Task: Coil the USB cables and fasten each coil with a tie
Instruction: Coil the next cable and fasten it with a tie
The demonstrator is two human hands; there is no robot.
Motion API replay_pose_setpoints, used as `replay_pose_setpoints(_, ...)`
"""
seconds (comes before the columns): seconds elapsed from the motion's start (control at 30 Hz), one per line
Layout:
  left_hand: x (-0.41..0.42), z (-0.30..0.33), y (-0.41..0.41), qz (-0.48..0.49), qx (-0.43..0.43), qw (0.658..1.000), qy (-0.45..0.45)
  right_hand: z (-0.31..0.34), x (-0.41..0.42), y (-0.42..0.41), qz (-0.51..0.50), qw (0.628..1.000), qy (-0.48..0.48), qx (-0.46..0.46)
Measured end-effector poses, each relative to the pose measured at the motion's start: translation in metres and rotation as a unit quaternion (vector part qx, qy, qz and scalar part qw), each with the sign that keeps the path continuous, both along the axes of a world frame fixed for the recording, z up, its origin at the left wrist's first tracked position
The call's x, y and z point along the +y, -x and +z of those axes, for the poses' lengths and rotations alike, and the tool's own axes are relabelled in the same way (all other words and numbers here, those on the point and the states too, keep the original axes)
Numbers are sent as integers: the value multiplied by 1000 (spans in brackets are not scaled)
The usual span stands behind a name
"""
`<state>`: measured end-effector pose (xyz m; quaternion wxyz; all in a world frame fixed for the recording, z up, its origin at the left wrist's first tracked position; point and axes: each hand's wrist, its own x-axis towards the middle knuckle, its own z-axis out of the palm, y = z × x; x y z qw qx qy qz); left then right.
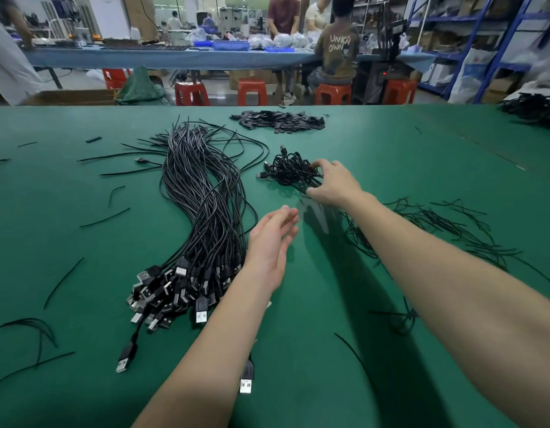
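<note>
Head view: your right hand (332,183) was out over the pile of coiled cables (290,171) at the middle of the green table (82,211), fingers curled down onto the coils; whether it actually gripped one or just rested on the heap, can't tell. Your left hand (272,242) hovered above the mat, fingers straight and relaxed, holding nothing, just beside the big bundle of loose USB cables (202,211). That bundle ran from the plug ends (175,288) near you to thin tails fanned out farther back. Spare ties (437,230) lay scattered under and past your right forearm; more stray ones sat on the left. A heap of small black pieces (280,121) sat at the far edge, too small to identify.

Handling, as a guess: the cables looked light, limp and springy, so a coil would likely loosen unless pinched across all loops. The hard plug seemed the best place to pull one free. Ties looked thin and easy to fumble; pick one by its end.
</note>
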<state>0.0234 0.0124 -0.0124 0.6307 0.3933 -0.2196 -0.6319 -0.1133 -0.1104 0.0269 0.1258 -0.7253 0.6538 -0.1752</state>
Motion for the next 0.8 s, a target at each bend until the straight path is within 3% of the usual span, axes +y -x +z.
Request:
replay_pose_setpoints(0.17, 1, 2, 1, 4, 0, 1000, -4, -11, 54, 7, -6, 987, 81, -138)
replay_pose_setpoints(0.3, 2, 3, 2, 7, -12, 1000, -5, -30, 90, 6, 22, 983, 54, -175)
replay_pose_setpoints(0.53, 3, 0, 9, 69, -148, 987, 9, -42, 107, -14, 44, 996, 57, -55)
replay_pose_setpoints(0.7, 8, 1, 11, 102, -360, 925, 66, -38, 103, -27, 143, 989, 47, 15)
replay_pose_setpoints(0.8, 7, 13, 2, 141, -427, 891, 61, -36, 102, -37, 173, 982, 37, 66)
